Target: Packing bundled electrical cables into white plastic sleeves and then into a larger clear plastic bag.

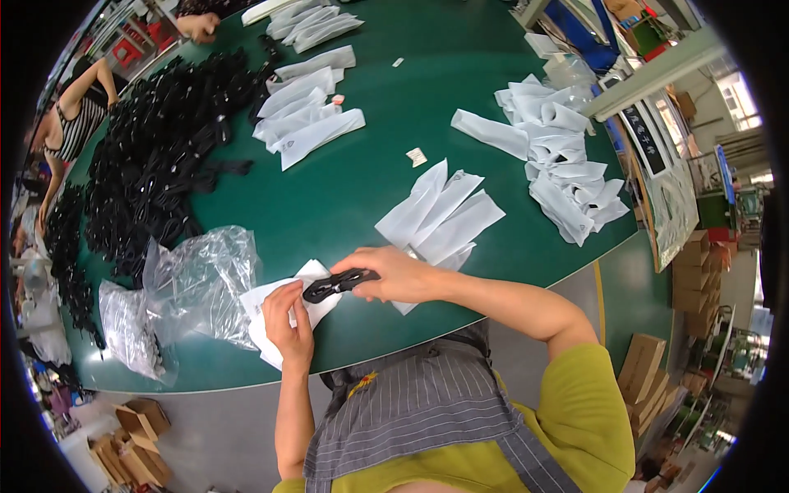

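Close to the table's near edge, my right hand (pixel 393 274) is closed on a bundled black cable (pixel 329 285), folded into loops and tied in the middle. Its free end points left, over a stack of white pouches (pixel 258 316). My left hand (pixel 289 322) pinches the top pouch, fingertips at its edge beside the cable. Whether the cable's tip is inside the pouch's mouth, I cannot tell. Just beyond my right hand, several flat white pouches (pixel 444 209) lie fanned out.
A big heap of black cables (pixel 156 148) covers the table's left. Clear plastic bags (pixel 205 279) lie nearer. Rows of white pouches (pixel 308 107) are at the back, and a pile of filled-looking pouches (pixel 559 156) on the right. Another person's hand (pixel 198 28) rests at the far edge.
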`<state>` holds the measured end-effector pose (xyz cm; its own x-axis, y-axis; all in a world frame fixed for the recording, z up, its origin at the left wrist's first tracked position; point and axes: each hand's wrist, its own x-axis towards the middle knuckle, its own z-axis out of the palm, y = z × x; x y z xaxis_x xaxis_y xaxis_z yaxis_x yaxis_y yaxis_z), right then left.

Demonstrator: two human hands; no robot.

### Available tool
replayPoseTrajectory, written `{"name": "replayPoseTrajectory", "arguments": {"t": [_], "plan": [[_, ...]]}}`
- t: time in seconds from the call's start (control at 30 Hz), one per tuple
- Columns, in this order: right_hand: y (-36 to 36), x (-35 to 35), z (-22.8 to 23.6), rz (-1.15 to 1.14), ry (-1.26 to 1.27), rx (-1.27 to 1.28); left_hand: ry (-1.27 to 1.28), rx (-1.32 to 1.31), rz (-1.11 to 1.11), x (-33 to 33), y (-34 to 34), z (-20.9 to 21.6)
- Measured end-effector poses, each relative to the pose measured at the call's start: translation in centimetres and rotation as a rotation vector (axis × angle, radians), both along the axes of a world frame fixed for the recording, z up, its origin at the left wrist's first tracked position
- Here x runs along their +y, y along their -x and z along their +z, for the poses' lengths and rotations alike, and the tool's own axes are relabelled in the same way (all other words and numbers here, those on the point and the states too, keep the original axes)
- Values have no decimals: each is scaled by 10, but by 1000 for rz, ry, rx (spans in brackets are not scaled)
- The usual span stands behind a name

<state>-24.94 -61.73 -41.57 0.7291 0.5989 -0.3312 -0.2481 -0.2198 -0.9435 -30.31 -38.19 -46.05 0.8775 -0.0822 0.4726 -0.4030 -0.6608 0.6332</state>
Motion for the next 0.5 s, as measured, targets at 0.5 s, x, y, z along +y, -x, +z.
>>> {"name": "replayPoseTrajectory", "arguments": {"t": [0.5], "plan": [[17, 20, 18, -263, -6, 71, -39, -130, 2, -20, -16, 11]]}}
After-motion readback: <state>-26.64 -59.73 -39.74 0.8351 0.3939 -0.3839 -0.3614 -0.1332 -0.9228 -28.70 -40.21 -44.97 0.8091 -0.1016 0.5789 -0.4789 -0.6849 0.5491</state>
